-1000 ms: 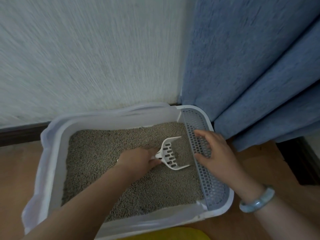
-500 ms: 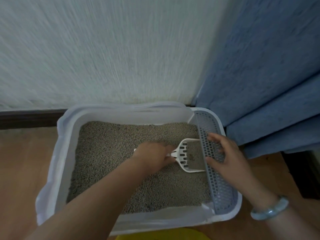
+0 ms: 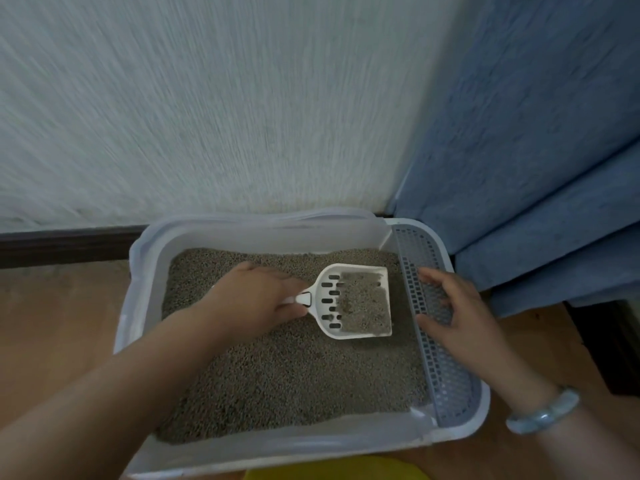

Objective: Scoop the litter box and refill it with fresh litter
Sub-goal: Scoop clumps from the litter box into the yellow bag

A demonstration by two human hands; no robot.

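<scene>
Two hands; left hand (image 3: 256,299) fingers grip scoop (image 3: 327,297), lying crosswise, blade pointing right; right hand (image 3: 457,317) fingers spread on grate (image 3: 446,375)

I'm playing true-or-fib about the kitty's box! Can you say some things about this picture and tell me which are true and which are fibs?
1. The left hand grips the white scoop by its handle. True.
2. The scoop is empty. False: grey litter lies in it.
3. The right hand rests on the grey grid panel along the right side of the litter box. True.
4. The bracelet is on the left wrist. False: it is on the right wrist.
5. The curtain beside the box is red. False: it is blue.
</scene>
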